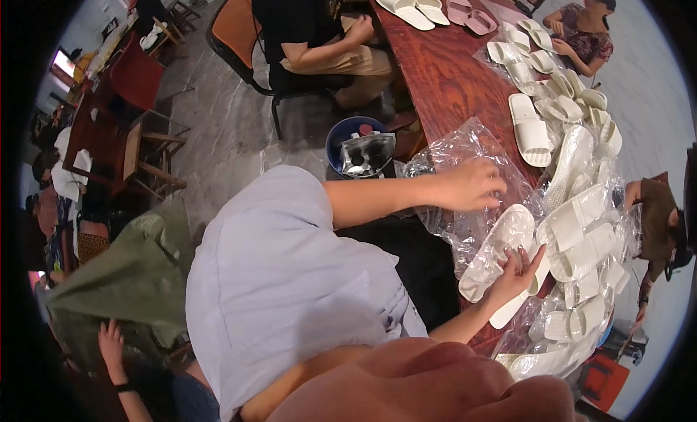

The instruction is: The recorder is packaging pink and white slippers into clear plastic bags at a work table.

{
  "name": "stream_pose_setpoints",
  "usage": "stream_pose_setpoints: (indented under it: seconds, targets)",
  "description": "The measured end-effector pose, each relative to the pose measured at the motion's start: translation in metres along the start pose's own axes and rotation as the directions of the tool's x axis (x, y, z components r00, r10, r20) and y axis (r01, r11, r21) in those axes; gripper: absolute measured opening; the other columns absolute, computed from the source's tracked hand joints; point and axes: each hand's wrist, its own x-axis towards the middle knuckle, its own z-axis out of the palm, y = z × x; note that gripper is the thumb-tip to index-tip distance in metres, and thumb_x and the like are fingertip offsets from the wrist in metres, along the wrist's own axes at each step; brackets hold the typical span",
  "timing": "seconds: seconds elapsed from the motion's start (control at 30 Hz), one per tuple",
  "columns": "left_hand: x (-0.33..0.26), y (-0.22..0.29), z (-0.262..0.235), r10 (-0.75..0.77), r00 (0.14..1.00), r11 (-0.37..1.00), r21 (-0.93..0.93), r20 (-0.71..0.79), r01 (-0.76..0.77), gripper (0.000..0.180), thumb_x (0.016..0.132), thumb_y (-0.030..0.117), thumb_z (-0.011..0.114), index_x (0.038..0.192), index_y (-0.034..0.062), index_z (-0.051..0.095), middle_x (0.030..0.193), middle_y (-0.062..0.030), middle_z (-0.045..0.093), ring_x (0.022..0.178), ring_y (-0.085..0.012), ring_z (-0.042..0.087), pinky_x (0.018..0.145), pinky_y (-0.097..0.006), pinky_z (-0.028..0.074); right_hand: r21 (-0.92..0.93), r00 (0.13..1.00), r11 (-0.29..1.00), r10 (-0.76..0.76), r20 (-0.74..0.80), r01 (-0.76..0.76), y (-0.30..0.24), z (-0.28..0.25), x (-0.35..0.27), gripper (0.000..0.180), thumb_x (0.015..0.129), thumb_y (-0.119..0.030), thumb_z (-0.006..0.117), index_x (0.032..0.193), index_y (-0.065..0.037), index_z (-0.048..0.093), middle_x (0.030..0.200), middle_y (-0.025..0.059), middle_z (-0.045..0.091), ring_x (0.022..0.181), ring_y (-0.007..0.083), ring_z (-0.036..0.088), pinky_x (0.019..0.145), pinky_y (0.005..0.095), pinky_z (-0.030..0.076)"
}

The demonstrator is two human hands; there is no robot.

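Observation:
My left hand (475, 184) is over a crumpled clear plastic bag (465, 150) at the near edge of the table. Its fingers are loosely curled and slightly apart, with nothing visible in them. My right hand (519, 273) is at a white slipper (481, 266), fingertips by its strap and index finger stretched out. The grip looks light, and its thumb is hidden. A second white slipper (508, 312) shows partly below that hand. Beyond both hands lies a long heap of white slippers (573, 219), many in clear bags.
The reddish-brown wooden table (443, 74) also bears pink slippers (468, 14) farther up. A seated person (305, 44) is at the upper left; others are across the table. A dark blue bin (337, 142) stands beside the table, and a green cloth (131, 269) hangs at left.

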Motion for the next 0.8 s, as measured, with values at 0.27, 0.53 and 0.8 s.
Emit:
stream_pose_setpoints:
  seconds: [0.27,0.53,0.8]
  targets:
    - [-0.010,-0.086,0.059,-0.079,0.997,0.943,0.322,-0.027,0.083,0.062,0.088,0.046,0.064,0.140,0.0157,0.048,0.132,-0.0279,0.044,0.128,-0.0453,0.036,0.106,-0.059,0.026,-0.131,0.981,0.982,-0.114,0.157,0.135,0.026,-0.017,-0.023,0.039,0.094,-0.006,0.055,0.133,-0.007,0.059,0.136,0.0206,0.048,0.117,0.0297,0.058,0.084,0.0362,0.052]
    - [-0.009,-0.069,0.054,-0.042,0.999,0.915,0.400,-0.025,0.049,0.078,0.080,0.056,0.067,0.144,0.0163,0.045,0.136,-0.0287,0.041,0.132,-0.0449,0.033,0.109,-0.060,0.023,-0.713,0.754,0.380,-0.576,0.316,0.590,-0.001,-0.003,-0.061,0.037,0.082,-0.005,0.070,0.118,-0.015,0.069,0.130,0.0182,0.045,0.121,0.0367,0.042,0.092,0.0414,0.044]
    - [-0.016,-0.070,0.053,-0.046,0.998,0.914,0.402,-0.044,0.060,0.080,0.077,0.059,0.069,0.142,0.0174,0.049,0.137,-0.0251,0.044,0.133,-0.0420,0.034,0.109,-0.060,0.022,-0.613,0.754,0.439,-0.344,0.560,0.656,-0.024,0.041,-0.056,0.053,0.084,-0.014,0.073,0.134,-0.019,0.059,0.123,0.0246,0.050,0.104,0.0390,0.052,0.088,0.0472,0.045]
